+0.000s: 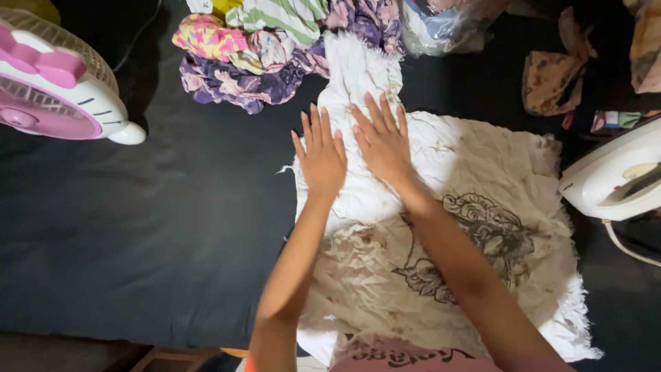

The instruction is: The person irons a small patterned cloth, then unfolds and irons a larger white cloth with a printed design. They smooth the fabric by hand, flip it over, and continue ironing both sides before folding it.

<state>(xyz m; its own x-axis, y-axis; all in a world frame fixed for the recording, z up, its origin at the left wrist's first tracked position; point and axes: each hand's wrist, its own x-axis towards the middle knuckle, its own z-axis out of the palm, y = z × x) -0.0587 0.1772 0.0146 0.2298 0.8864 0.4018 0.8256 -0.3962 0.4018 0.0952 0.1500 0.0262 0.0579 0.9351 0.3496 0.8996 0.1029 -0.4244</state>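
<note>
A crumpled white cloth [482, 179] with frayed edges and a dark line drawing lies spread on a black surface [138, 220]. My left hand [320, 155] rests flat on the cloth's left part, fingers spread and pointing away from me. My right hand [381, 138] lies flat right beside it, palm down on the cloth, holding nothing. Both forearms reach out over the cloth from the bottom of the view.
A heap of colourful patterned clothes [255, 48] sits at the far edge. A pink and white fan [55, 83] stands at the left. A white iron [613, 176] with its cord rests at the right. More fabric pieces [551, 79] lie at the far right.
</note>
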